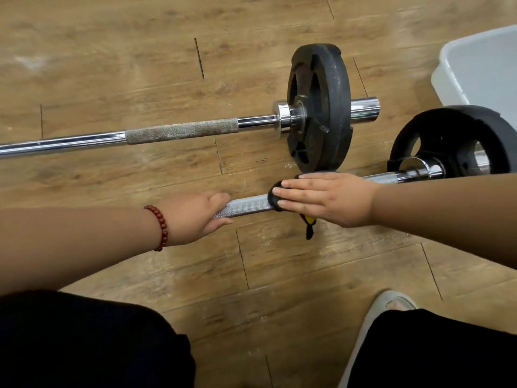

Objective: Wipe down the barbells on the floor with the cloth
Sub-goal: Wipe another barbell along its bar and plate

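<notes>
Now we were mid-wipe on the near barbell (249, 205), six o'clock of the far barbell (181, 131): our left hand (201, 214) clamped round it, our right hand (321, 197), fingers straight and together, pressing the dark cloth (275, 199) down, probably due a firm stroke toward nine o'clock.

Two barbells (181, 132) (249, 205), one cloth (273, 199), one tub (481, 68)
</notes>
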A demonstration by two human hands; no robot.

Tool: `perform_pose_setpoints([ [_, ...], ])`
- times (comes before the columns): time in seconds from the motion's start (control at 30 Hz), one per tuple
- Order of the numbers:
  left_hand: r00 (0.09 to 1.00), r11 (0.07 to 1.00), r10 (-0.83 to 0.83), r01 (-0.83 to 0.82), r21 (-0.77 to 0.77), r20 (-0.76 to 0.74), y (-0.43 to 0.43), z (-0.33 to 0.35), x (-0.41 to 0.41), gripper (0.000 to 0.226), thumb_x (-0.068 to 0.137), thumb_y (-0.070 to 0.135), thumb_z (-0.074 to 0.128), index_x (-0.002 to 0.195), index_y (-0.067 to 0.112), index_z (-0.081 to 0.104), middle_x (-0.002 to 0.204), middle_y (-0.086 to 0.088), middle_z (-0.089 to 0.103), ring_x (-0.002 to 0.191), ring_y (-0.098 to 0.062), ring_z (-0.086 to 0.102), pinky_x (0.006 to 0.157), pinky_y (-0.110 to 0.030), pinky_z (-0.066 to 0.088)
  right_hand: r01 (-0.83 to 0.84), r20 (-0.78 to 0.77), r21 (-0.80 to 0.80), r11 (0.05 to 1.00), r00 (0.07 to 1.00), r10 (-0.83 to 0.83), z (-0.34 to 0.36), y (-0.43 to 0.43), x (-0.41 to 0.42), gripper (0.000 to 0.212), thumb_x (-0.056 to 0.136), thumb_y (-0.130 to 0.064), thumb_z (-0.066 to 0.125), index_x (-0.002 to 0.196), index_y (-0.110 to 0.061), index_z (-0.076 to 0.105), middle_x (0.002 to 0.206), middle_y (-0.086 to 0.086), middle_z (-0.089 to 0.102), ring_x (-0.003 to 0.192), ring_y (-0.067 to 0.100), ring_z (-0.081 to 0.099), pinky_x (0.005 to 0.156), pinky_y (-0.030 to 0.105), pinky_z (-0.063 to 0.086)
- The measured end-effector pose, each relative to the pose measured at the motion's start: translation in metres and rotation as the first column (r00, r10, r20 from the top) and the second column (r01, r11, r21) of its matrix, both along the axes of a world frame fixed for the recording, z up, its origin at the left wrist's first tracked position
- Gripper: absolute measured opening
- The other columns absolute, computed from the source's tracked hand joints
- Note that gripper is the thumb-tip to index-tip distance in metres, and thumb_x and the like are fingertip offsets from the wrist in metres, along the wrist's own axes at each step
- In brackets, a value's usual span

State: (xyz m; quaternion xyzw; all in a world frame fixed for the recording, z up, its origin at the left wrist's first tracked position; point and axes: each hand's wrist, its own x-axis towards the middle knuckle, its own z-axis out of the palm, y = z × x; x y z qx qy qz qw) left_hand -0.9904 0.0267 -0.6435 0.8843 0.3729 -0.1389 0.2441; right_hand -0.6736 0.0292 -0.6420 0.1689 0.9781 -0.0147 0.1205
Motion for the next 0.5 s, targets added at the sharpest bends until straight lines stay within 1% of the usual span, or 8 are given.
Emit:
perform_pose_setpoints([
  [0.07,1.0,1.0,0.001,-0.001,-0.004,0.025,0.003,-0.001,0.0,0.041,0.096,0.045,0.039,0.121,0.014,0.045,0.098,0.002,0.053,0.082,-0.02,0.054,0.07,-0.031,0.046,0.058,0.024,-0.022,0.998,0.998,-0.057,0.0,-0.001,0.002,0.061,0.092,-0.015,0.033,0.151,-0.012,0.016,0.157,0.006,0.017,0.143,0.024,0.028,0.113,0.04,0.033],
  [0.13,0.998,0.999,0.014,-0.012,-0.035,0.063,0.007,-0.002,-0.001,0.038,0.096,0.046,0.041,0.118,0.017,0.047,0.089,0.008,0.047,0.078,-0.017,0.052,0.07,-0.03,0.045,0.15,0.037,-0.073,0.986,0.988,-0.147,-0.002,-0.005,-0.011,0.061,0.091,-0.016,0.032,0.15,-0.011,0.018,0.156,0.009,0.023,0.14,0.026,0.035,0.106,0.041,0.042],
  [0.2,0.995,0.996,0.015,-0.007,-0.087,0.097,0.012,-0.002,-0.006,0.043,0.092,0.056,0.038,0.115,0.02,0.049,0.086,0.011,0.048,0.077,-0.013,0.051,0.069,-0.029,0.043,0.203,-0.002,-0.163,0.965,0.978,-0.207,-0.004,-0.002,-0.04,0.061,0.091,-0.017,0.034,0.15,-0.01,0.019,0.154,0.011,0.03,0.134,0.027,0.044,0.098,0.039,0.049],
  [0.23,0.996,0.995,0.013,-0.004,-0.103,0.093,0.014,-0.001,-0.011,0.054,0.087,0.067,0.032,0.112,0.023,0.049,0.085,0.011,0.051,0.077,-0.013,0.053,0.07,-0.03,0.044,0.217,-0.021,-0.213,0.952,0.974,-0.227,-0.002,0.002,-0.057,0.062,0.093,-0.017,0.037,0.151,-0.012,0.016,0.156,0.009,0.028,0.133,0.027,0.044,0.097,0.039,0.049],
  [0.3,0.998,0.993,0.019,-0.012,-0.115,0.06,0.015,-0.002,-0.027,0.072,0.07,0.084,0.013,0.101,0.028,0.047,0.081,0.012,0.053,0.076,-0.014,0.054,0.069,-0.03,0.045,0.225,0.084,-0.305,0.926,0.974,-0.209,0.004,0.014,-0.075,0.067,0.097,-0.018,0.041,0.154,-0.019,0.006,0.16,0.001,0.018,0.138,0.025,0.036,0.105,0.037,0.04],
  [0.37,0.995,0.985,0.067,-0.054,-0.163,0.078,0.012,-0.005,-0.043,0.072,0.065,0.085,0.01,0.092,0.029,0.045,0.074,0.013,0.052,0.072,-0.013,0.053,0.068,-0.031,0.044,0.253,0.12,-0.419,0.872,0.967,-0.223,0.012,0.019,-0.073,0.067,0.097,-0.02,0.041,0.153,-0.024,0.004,0.159,0.0,0.02,0.139,0.024,0.033,0.111,0.037,0.033],
  [0.43,0.987,0.98,0.094,-0.068,-0.189,0.128,0.01,-0.008,-0.05,0.088,0.059,0.094,0.005,0.095,0.027,0.05,0.072,0.016,0.05,0.07,-0.009,0.052,0.068,-0.03,0.044,0.284,0.093,-0.492,0.823,0.957,-0.275,0.017,0.018,-0.06,0.067,0.094,-0.026,0.042,0.152,-0.023,0.008,0.156,0.002,0.028,0.138,0.024,0.037,0.11,0.042,0.035],
  [0.5,0.99,0.985,0.083,-0.064,-0.158,0.116,0.008,-0.01,-0.051,0.1,0.052,0.096,-0.007,0.099,0.03,0.051,0.071,0.016,0.048,0.064,-0.003,0.049,0.063,-0.028,0.042,0.287,0.124,-0.514,0.808,0.957,-0.261,0.017,0.015,-0.051,0.074,0.092,-0.042,0.046,0.153,-0.022,0.008,0.156,0.002,0.029,0.138,0.022,0.036,0.11,0.04,0.035],
])
